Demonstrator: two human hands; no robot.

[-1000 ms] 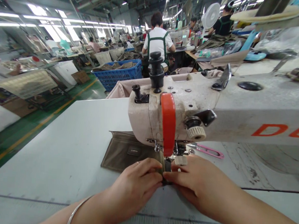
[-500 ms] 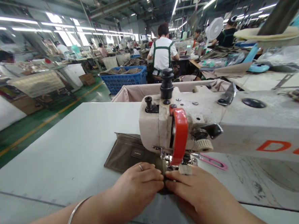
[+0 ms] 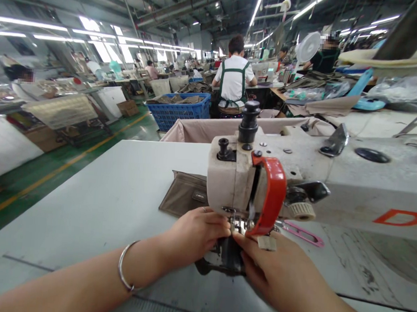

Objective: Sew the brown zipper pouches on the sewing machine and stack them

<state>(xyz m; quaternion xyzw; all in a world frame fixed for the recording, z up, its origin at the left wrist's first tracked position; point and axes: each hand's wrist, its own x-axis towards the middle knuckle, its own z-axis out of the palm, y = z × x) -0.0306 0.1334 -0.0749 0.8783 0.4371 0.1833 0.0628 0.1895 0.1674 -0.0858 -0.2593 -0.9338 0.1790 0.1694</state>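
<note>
A brown fabric piece point(image 3: 183, 194) with a small label lies on the white table, partly hidden behind the head of the sewing machine point(image 3: 224, 180). My left hand point(image 3: 198, 233) pinches the fabric's near part just left of the needle area, fingers pressed together. On the right, my right hand point(image 3: 269, 258) grips the same fabric by the presser foot, its thumb and fingers closed and partly hidden by the machine. Dark material point(image 3: 225, 258) hangs toward me between the two hands. An orange guard point(image 3: 275, 195) sits above my right hand.
Pink thread snips point(image 3: 304, 233) lie right of the needle area. Beyond the table point(image 3: 140, 170) are a pink cloth-lined bin point(image 3: 196, 129), a blue crate point(image 3: 179, 109) and a seated person point(image 3: 234, 77) in a white shirt. A ruler scale marks the near edge.
The fabric and my left hand have moved away from me, further beneath the machine head. More dark material shows between my hands. The whole view has shifted slightly.
</note>
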